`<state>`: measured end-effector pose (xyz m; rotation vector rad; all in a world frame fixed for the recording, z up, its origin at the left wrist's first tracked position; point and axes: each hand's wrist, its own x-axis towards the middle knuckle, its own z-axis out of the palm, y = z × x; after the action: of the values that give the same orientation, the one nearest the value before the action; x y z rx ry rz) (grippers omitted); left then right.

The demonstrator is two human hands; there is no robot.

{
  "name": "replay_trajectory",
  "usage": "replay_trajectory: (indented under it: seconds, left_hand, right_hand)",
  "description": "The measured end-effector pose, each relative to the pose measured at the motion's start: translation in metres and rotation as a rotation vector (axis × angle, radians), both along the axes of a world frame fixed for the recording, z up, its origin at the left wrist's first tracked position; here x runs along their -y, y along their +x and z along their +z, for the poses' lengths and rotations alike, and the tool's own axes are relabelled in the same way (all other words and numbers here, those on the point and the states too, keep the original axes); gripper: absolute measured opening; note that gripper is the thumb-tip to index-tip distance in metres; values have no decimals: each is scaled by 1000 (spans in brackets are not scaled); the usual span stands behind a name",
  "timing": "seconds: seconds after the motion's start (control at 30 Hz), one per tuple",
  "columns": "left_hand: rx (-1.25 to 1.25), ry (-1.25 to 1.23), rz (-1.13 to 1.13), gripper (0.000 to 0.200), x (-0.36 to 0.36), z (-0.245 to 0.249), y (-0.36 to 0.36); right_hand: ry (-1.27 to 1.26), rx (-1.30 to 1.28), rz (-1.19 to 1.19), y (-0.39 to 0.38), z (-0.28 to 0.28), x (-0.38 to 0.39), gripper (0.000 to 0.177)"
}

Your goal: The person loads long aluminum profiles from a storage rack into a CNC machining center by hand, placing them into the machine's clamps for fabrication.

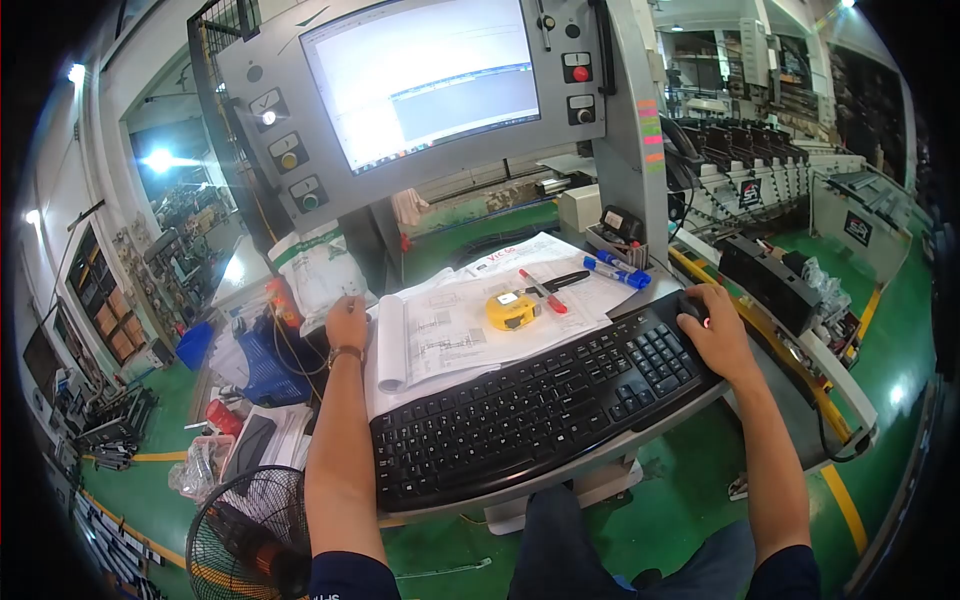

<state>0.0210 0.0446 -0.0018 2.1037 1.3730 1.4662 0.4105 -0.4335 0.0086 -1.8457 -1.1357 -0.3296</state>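
My right hand (pixel 722 335) is wrapped over a dark computer mouse (pixel 692 308) at the right end of the black keyboard (pixel 530 410). On the left, my left hand (pixel 347 322) rests at the desk's edge beside the rolled edge of the paper drawings (pixel 440 325). Its fingers look curled; whatever they may hold is hidden. On the drawings lie a yellow tape measure (pixel 512 311), a red pen (pixel 543 292) and a black pen-like thing (pixel 562 281). Two blue markers (pixel 618 271) sit near the back right. Above the desk, a lit monitor (pixel 430 85) shows a mostly white window.
Buttons surround the monitor in a grey panel (pixel 400 180). A white bag (pixel 318 272) stands behind my left hand. Lower left are a blue basket (pixel 275 365) and a black fan (pixel 250 535). Machinery (pixel 760 180) and a yellow rail (pixel 800 385) lie to the right.
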Motion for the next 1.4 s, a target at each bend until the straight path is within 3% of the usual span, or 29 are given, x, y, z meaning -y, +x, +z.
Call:
replay_trajectory:
  seconds: [0.47, 0.57, 0.87, 1.4]
  left_hand:
    - [24, -60, -5, 30, 1, 1, 1]
    - [7, 24, -2, 29, -4, -3, 0]
    - [32, -81, 8, 29, 7, 4, 2]
    - [-6, 13, 14, 31, -3, -2, 0]
  right_hand:
    - [-12, -2, -20, -3, 2, 2, 42]
    - [-6, 11, 5, -1, 1, 1, 42]
    - [-20, 27, 31, -1, 1, 0, 40]
    - [8, 21, -1, -2, 1, 1, 43]
